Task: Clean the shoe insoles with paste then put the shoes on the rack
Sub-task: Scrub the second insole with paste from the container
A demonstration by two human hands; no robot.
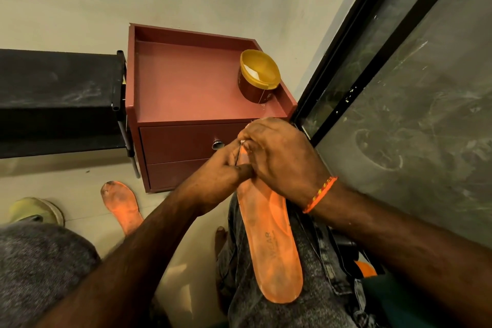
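An orange insole [271, 242] lies along my right thigh, heel end toward me. My left hand [226, 173] grips its toe end from the left, thumb across it. My right hand [279, 157] covers the same toe end from above, fingers curled down onto it with a trace of white paste at the fingertips. A second, dirty orange insole [122, 205] lies on the floor to the left. An open yellow tub of white paste [259, 76] stands on the red-brown cabinet [186, 82], at its right side.
A black shoe rack [53, 93] stands left of the cabinet against the wall. A pale yellow-green shoe [34, 212] sits on the floor at the far left. A dark glass panel with a black frame [399, 88] runs along my right.
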